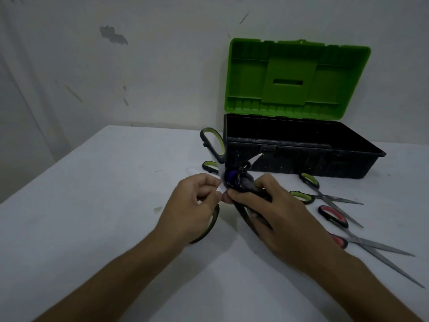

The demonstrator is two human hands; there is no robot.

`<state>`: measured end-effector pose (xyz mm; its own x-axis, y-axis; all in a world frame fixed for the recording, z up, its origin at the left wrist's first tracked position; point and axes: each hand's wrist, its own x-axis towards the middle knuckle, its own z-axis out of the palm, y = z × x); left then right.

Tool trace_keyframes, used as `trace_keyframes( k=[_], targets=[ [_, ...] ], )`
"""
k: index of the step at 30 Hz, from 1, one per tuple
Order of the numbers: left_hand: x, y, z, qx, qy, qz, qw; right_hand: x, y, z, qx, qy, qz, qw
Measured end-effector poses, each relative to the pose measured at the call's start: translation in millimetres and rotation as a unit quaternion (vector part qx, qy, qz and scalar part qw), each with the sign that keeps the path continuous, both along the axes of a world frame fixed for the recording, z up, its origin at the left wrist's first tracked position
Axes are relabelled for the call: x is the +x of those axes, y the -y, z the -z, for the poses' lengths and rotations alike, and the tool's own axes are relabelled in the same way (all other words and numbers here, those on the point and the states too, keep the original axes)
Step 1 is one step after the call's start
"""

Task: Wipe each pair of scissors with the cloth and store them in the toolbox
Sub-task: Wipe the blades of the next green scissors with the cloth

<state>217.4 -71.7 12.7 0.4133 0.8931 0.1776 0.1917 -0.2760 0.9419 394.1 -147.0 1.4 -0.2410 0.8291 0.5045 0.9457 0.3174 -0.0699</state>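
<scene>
My left hand [197, 205] grips a large pair of scissors with black-and-green handles [212, 142] near the pivot. The pair is spread wide, one handle loop up by the toolbox and the other below my palm. My right hand [278, 214] presses a dark cloth [236, 181] with a purple patch around the blades. A bright blade tip sticks out above the cloth. The black toolbox [301, 159] stands just behind, its green lid [297, 75] raised against the wall.
A green-handled pair of scissors [311, 191] and a red-handled pair [334, 217] lie on the white table right of my right hand, blades pointing right. Another green handle [210, 167] lies by the toolbox's left corner. The table's left edge runs diagonally at the left.
</scene>
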Motion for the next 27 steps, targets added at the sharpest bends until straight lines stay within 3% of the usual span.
trace_keyframes(
  k=[5, 11, 19, 23, 27],
  targets=[
    [-11, -13, -3, -0.006, 0.021, -0.034, 0.999, 12, 10, -1, -0.103, 0.017, -0.032, 0.994],
    [-6, -9, -2, -0.007, -0.005, -0.002, 1.0, 10, -4, -4, -0.045, -0.04, -0.007, 0.998],
    [-16, -21, -1, -0.02, -0.012, 0.018, 1.0, 18, 8, -2, -0.077, 0.024, -0.075, 0.994],
    [-10, -18, 3, 0.01, -0.053, 0.035, 0.998, 17, 6, -9, 0.009, -0.01, -0.046, 0.999],
    [-7, -12, 3, -0.06, -0.006, 0.075, 0.995, 8, -1, -5, -0.003, 0.014, -0.057, 0.998]
  ],
)
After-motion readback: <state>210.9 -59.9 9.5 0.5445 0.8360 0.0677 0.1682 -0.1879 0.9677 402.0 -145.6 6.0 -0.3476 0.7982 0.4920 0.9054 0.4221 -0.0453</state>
